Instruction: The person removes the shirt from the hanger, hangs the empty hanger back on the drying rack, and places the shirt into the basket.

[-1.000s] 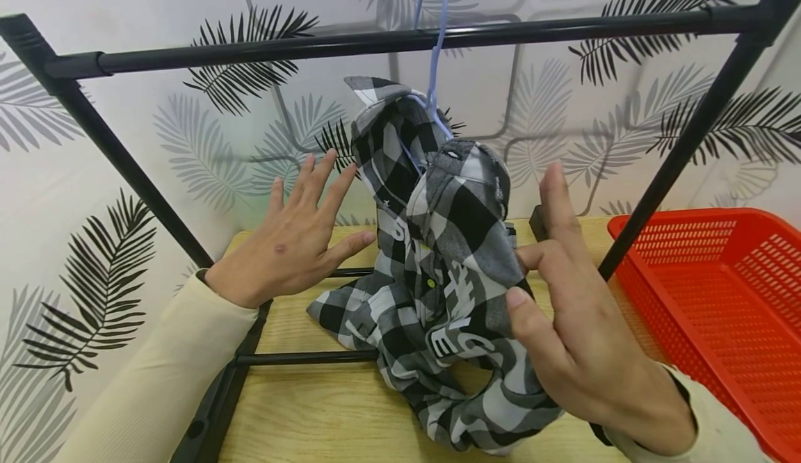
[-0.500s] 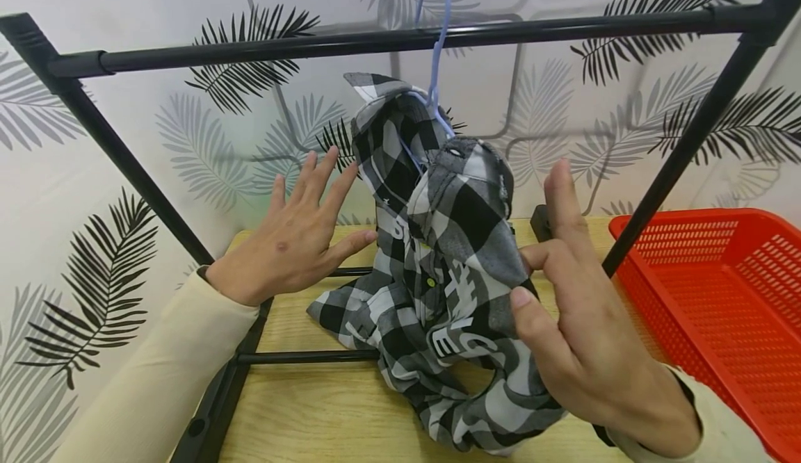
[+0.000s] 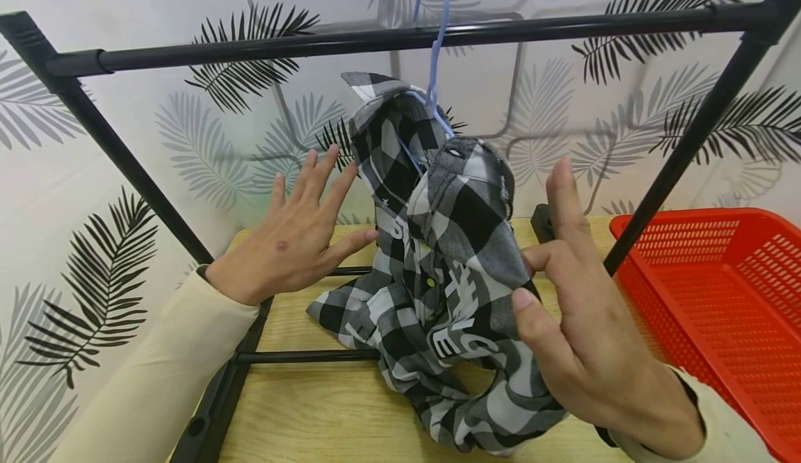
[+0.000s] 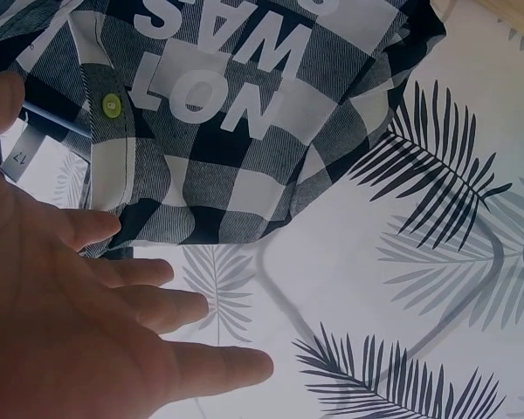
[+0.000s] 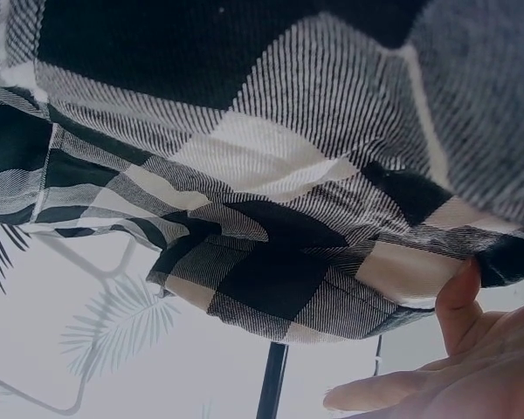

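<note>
A black, white and grey checked shirt (image 3: 475, 226) with white lettering and green buttons hangs from a pale blue hanger (image 3: 434, 67). The hanger's hook loops over the black rail (image 3: 281, 49). My left hand (image 3: 290, 230) is spread beside the shirt's left side, thumb tip right at the cloth. In the left wrist view the fingers (image 4: 218, 368) point away below the printed front (image 4: 210, 83). On the other side, my right hand (image 3: 591, 324) has its index finger raised and a bent finger at the shirt's edge. The right wrist view shows one fingertip (image 5: 458, 292) against the cloth.
Slanted black rack posts (image 3: 682, 150) frame both sides, with thinner bars (image 3: 306, 357) low down. A red perforated basket (image 3: 707, 310) stands on the right of the wooden tabletop (image 3: 300, 421). Behind is a leaf-patterned wall (image 3: 238, 150).
My right hand has shifted slightly to the right, and the hanger's hook sits a little higher in view. The left hand stays almost still.
</note>
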The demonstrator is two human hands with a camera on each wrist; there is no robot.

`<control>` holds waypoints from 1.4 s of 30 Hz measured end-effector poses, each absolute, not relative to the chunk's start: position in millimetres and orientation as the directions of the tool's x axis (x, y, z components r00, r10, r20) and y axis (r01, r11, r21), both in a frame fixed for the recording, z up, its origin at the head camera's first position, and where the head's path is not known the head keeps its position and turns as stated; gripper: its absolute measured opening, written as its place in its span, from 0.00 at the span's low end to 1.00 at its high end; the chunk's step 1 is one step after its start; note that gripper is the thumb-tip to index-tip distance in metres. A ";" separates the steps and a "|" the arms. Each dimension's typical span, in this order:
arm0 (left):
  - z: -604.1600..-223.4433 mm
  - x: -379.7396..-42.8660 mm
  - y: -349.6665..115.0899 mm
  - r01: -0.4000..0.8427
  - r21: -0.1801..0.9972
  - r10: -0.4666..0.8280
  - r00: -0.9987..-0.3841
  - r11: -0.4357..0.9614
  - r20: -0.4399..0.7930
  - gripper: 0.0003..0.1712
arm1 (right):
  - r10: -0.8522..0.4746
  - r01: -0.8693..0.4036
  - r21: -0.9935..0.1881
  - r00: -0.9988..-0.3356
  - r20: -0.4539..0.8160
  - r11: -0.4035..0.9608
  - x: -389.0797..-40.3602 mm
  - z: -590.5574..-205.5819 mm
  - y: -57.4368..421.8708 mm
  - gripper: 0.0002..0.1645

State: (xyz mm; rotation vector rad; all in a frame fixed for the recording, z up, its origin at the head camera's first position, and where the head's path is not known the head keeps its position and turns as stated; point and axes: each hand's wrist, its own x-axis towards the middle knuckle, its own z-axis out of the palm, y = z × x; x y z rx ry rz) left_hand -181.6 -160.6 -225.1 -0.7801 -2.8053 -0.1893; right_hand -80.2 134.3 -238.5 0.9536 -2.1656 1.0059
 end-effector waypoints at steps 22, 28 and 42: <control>-222.7 -181.0 -159.8 0.520 0.064 0.492 -0.836 0.852 0.242 0.48 | -0.361 -0.773 -0.426 -0.609 0.707 0.470 -75.1 -239.5 136.3 0.09; -222.5 -180.0 -160.4 0.521 0.076 0.492 -0.837 0.850 0.241 0.48 | -0.356 -0.766 -0.440 -0.620 0.699 0.469 -74.3 -241.1 136.4 0.09; -221.7 -180.5 -160.1 0.529 0.064 0.498 -0.828 0.846 0.255 0.48 | -0.348 -0.765 -0.437 -0.618 0.705 0.474 -71.8 -245.2 137.1 0.09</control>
